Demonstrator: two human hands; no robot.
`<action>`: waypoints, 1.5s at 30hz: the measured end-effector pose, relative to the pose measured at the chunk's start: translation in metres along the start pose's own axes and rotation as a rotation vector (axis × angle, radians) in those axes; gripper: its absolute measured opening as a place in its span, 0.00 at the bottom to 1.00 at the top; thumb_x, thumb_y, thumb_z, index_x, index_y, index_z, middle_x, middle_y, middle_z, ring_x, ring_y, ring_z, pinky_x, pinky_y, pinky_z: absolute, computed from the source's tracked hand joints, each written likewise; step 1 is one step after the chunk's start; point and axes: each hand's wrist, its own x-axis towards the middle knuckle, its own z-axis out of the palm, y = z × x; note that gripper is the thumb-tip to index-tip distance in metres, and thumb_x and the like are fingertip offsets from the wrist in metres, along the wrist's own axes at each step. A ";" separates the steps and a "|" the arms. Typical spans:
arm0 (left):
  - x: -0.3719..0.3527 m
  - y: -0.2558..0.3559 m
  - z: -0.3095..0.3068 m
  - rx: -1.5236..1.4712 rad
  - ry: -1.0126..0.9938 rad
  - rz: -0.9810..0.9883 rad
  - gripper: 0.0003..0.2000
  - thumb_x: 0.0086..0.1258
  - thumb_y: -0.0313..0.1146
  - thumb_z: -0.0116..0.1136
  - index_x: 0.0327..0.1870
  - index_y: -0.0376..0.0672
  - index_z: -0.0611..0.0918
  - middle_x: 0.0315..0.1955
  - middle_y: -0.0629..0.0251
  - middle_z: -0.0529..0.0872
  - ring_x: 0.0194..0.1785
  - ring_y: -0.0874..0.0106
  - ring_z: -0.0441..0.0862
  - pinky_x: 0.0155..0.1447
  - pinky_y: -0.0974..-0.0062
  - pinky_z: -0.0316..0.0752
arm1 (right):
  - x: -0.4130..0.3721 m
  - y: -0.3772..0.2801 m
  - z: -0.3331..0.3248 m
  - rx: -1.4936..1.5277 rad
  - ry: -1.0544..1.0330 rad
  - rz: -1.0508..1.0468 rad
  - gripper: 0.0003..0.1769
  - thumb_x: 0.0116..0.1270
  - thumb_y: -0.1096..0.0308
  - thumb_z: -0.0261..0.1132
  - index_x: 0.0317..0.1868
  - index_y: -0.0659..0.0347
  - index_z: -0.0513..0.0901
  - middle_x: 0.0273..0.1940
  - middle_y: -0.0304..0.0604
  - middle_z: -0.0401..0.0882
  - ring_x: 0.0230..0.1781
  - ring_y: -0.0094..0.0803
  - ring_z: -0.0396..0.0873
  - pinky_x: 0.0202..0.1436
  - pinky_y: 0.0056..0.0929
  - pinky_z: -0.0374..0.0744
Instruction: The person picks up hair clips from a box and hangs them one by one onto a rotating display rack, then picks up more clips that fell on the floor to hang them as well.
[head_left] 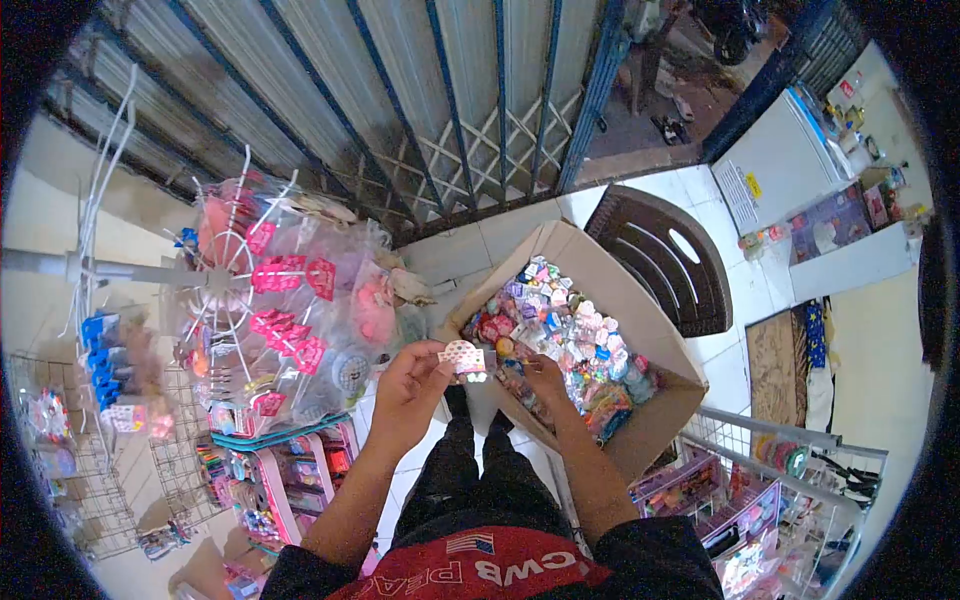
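Note:
My left hand (pixel 412 388) is closed, pinching a small polka-dot card (pixel 463 356) with little pale pieces along its lower edge. The card is held up just left of a large open cardboard box (pixel 655 425). Over the near left part of that box is my right hand (pixel 546 380). Its fingers are drawn together close to small wrapped packets (pixel 590 340); what they grip, if anything, is too small to make out. The packets are heaped in the box in white, pink, blue and purple.
A brown plastic chair (pixel 665 262) stands behind the box. On the left is a round wire rack (pixel 225 285) hung with pink and clear packets. Wire shelving with goods (pixel 735 500) is at the lower right. A folding metal gate (pixel 450 110) runs along the back.

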 end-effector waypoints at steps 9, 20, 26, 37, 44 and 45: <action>-0.028 0.036 -0.003 -0.048 0.025 0.154 0.12 0.72 0.23 0.55 0.55 0.37 0.73 0.44 0.62 0.84 0.46 0.77 0.80 0.51 0.78 0.75 | -0.149 -0.184 -0.062 0.600 -0.149 -0.572 0.11 0.73 0.71 0.60 0.52 0.65 0.80 0.42 0.37 0.83 0.40 0.20 0.78 0.45 0.21 0.76; -0.095 0.080 -0.057 -0.063 0.211 0.344 0.10 0.73 0.24 0.55 0.52 0.36 0.75 0.42 0.59 0.85 0.44 0.75 0.83 0.47 0.78 0.77 | -0.258 -0.274 -0.035 0.454 -0.418 -0.828 0.12 0.72 0.72 0.59 0.52 0.68 0.80 0.41 0.37 0.83 0.43 0.21 0.78 0.49 0.22 0.76; -0.129 0.095 -0.090 -0.088 0.266 0.423 0.11 0.73 0.25 0.57 0.53 0.35 0.75 0.44 0.59 0.85 0.46 0.74 0.83 0.52 0.76 0.77 | -0.292 -0.307 -0.020 0.347 -0.480 -0.927 0.12 0.71 0.72 0.61 0.52 0.67 0.80 0.43 0.40 0.84 0.45 0.23 0.79 0.50 0.23 0.76; -0.148 0.115 -0.132 -0.111 0.409 0.545 0.11 0.72 0.24 0.56 0.53 0.35 0.76 0.43 0.61 0.85 0.45 0.75 0.83 0.51 0.76 0.77 | -0.322 -0.378 0.010 0.251 -0.277 -1.344 0.12 0.65 0.77 0.65 0.49 0.63 0.82 0.38 0.37 0.79 0.35 0.20 0.74 0.42 0.18 0.72; -0.147 0.130 -0.142 -0.155 0.425 0.566 0.11 0.72 0.23 0.55 0.53 0.36 0.76 0.44 0.62 0.84 0.46 0.76 0.82 0.50 0.78 0.77 | -0.323 -0.410 0.033 0.251 -0.063 -1.461 0.15 0.61 0.78 0.67 0.49 0.64 0.81 0.39 0.39 0.78 0.35 0.22 0.75 0.40 0.21 0.74; -0.147 0.131 -0.142 -0.153 0.425 0.569 0.11 0.72 0.23 0.55 0.53 0.36 0.76 0.44 0.62 0.84 0.46 0.76 0.82 0.50 0.78 0.77 | -0.322 -0.412 0.034 0.226 -0.054 -1.444 0.15 0.61 0.77 0.68 0.50 0.63 0.81 0.39 0.39 0.78 0.35 0.23 0.75 0.40 0.22 0.74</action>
